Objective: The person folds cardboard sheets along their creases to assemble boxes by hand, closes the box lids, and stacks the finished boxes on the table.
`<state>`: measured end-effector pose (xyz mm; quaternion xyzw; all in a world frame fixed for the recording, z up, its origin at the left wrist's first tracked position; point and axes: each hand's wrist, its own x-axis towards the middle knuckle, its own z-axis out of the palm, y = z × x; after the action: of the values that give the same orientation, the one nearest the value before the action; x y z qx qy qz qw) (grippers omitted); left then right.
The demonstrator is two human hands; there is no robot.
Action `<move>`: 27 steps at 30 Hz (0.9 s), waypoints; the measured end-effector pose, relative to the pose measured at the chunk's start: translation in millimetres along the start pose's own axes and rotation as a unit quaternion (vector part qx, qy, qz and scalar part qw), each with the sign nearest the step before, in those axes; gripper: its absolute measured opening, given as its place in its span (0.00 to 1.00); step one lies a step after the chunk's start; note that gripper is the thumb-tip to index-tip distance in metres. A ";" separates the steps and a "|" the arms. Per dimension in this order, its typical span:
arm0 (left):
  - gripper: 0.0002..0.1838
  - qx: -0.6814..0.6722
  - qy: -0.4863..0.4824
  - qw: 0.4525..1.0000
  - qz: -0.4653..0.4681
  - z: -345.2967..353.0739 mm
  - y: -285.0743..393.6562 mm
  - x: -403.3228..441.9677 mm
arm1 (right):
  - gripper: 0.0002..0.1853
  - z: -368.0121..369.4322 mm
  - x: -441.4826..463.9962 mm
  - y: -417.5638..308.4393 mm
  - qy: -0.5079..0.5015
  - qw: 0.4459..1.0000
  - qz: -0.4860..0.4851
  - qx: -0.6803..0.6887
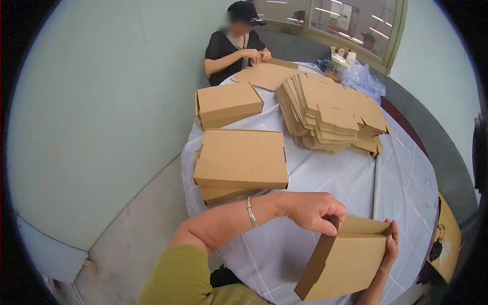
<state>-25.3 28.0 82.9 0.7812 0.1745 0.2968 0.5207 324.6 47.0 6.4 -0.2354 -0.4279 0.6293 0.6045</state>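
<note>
A brown cardboard box (pixel 351 264), partly folded, is tilted up at the near side of the table between my hands. My left hand (pixel 316 211), with a silver bangle at the wrist, reaches across and pinches the box's upper left corner. Around the box's right side wraps my right hand (pixel 391 241), its fingers at the upper right corner. The inner side of a raised flap (pixel 363 224) shows along the top edge. My left fingertips are partly hidden behind the cardboard.
Closed boxes (pixel 241 155) are stacked on the left, with more boxes (pixel 229 101) behind them. A pile of flat cardboard blanks (pixel 330 112) lies mid-table. Across the white-covered table (pixel 335 178), a person (pixel 236 51) handles cardboard. Plastic bags (pixel 363 79) lie at the back right.
</note>
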 end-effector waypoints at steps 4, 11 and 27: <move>0.05 -0.007 0.004 1.000 -0.013 -0.1 5.4 -0.8 | 0.30 -8.6 0.8 2.9 -0.009 1.000 -0.001 0.014; 0.05 -0.017 -0.054 0.998 -0.023 5.0 5.3 -2.4 | 0.32 3.4 -4.2 -5.9 0.011 1.000 0.015 -0.011; 0.03 -0.096 0.013 0.995 0.037 5.9 9.1 -4.7 | 0.36 -8.7 -8.7 -3.5 0.009 0.999 -0.009 -0.038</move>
<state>-25.4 17.5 88.2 0.7293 0.1233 0.3415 0.5799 335.1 40.4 2.8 -0.2599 -0.4478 0.6052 0.6047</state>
